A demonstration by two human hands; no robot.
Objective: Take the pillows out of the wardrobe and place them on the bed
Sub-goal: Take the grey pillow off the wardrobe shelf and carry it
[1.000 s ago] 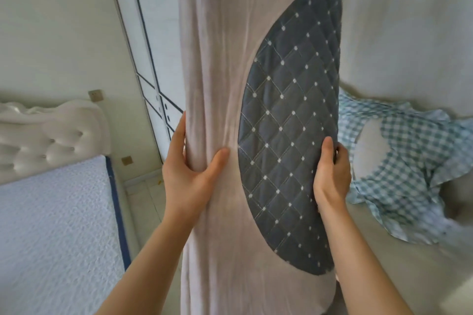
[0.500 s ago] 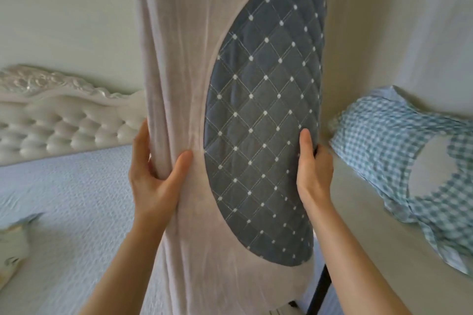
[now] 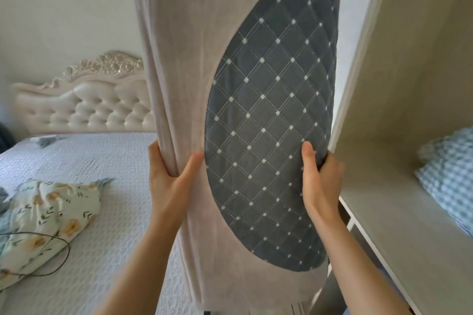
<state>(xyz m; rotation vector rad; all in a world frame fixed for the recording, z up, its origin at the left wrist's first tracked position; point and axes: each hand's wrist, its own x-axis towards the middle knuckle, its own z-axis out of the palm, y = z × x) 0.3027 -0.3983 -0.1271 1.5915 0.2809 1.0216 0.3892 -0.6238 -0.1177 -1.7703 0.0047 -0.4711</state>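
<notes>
Pillow (image 3: pixel 238 110) held upright between bed (image 3: pixel 122 186) and wardrobe (image 3: pixel 399 110); left hand (image 3: pixel 171 181) and right hand (image 3: pixel 320 181) fingers grip its side edges.

The pillow (image 3: pixel 194 100) is soft, matt beige cloth with a quilted dark grey panel (image 3: pixel 271 135). The headboard (image 3: pixel 84 107) looks glossy, tufted leather. The bed (image 3: pixel 120 202) cover is textured white fabric. The wardrobe (image 3: pixel 399 100) is matt woodgrain.

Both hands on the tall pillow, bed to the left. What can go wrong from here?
1. The pillow stands upright and fills the middle of the view, so the drop spot is likely hidden.
2. A floral pillow and a thin cable already lie on the bed; the new one may land on them.
3. Left hand and right hand grip only the lower edges, so the top may flop.
</notes>
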